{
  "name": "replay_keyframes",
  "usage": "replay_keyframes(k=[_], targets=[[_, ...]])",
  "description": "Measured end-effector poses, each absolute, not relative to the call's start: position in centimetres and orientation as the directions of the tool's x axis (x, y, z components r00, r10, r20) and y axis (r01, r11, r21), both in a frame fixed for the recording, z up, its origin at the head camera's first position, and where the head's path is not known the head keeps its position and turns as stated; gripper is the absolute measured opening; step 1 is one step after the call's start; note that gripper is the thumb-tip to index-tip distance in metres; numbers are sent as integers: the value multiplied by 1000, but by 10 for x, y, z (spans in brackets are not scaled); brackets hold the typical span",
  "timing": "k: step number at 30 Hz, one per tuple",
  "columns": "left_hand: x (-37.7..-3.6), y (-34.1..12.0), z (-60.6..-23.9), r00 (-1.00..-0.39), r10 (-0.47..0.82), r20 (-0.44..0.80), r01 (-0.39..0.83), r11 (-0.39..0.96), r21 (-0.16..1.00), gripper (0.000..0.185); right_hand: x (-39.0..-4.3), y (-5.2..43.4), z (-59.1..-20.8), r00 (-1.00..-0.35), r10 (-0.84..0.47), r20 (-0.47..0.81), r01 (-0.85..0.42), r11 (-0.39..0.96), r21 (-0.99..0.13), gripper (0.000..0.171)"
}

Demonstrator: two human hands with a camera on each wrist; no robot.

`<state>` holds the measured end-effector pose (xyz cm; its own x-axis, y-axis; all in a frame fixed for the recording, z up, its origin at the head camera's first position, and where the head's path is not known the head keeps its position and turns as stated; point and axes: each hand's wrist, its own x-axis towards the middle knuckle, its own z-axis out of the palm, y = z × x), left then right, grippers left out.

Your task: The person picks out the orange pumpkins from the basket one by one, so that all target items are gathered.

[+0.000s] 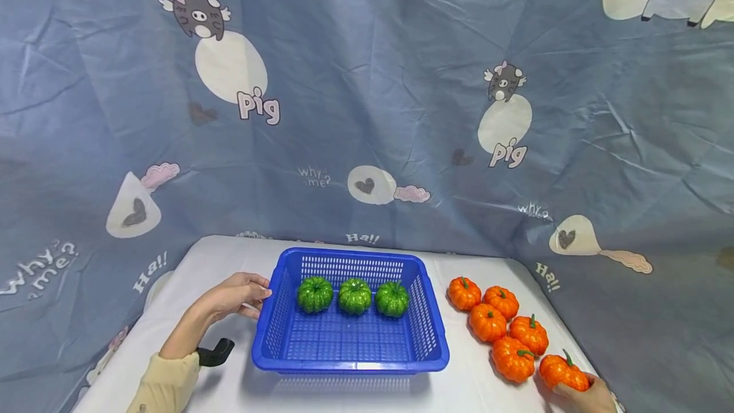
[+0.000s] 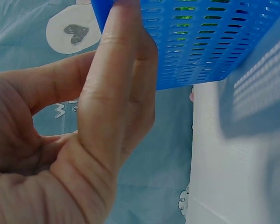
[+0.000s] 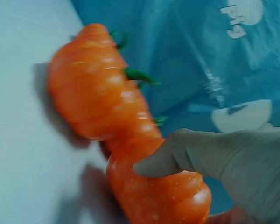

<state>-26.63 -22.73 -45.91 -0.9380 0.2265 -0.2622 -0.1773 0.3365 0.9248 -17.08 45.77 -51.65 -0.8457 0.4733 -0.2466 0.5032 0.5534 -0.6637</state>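
Your right hand point(image 1: 585, 394) grips the nearest orange pumpkin point(image 1: 563, 371) at the desk's point(image 1: 229, 260) right front edge, at the end of a cluster of six. Your left hand point(image 1: 237, 295) rests with straight fingers against the left wall of the blue basket point(image 1: 350, 355), which holds three green pumpkins point(image 1: 353, 296) in a row.

Fingers point(image 3: 177, 156) around nearest orange pumpkin point(image 3: 158, 196)

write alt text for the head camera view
A blue basket holding three green pumpkins sits on a white table; the left hand touches its side, and the right hand grips the nearest of six orange pumpkins.
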Motion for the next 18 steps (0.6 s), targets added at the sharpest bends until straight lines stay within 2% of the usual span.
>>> replay_keyframes(k=[3, 6, 8, 13, 18], targets=[[-266, -228, -457, -938, 231, -259, -174, 333, 927, 41, -178, 452, -523, -876, 426, -227, 451, 556, -698, 96], [-267, -227, -457, -938, 228, -259, -177, 328, 928, 40, -184, 448, -524, -907, 394, -145, 388, 653, -651, 89], [-267, -226, -458, -939, 221, -264, -184, 324, 928, 39, -186, 446, -523, -915, 385, -122, 371, 683, -629, 91], [-267, -223, -459, -938, 223, -265, -185, 322, 928, 38, -188, 446, -528, -908, 386, -162, 393, 657, -643, 99], [-267, -226, -459, -933, 271, -238, -134, 352, 926, 40, -186, 439, -528, -897, 408, -172, 419, 655, -629, 112]])
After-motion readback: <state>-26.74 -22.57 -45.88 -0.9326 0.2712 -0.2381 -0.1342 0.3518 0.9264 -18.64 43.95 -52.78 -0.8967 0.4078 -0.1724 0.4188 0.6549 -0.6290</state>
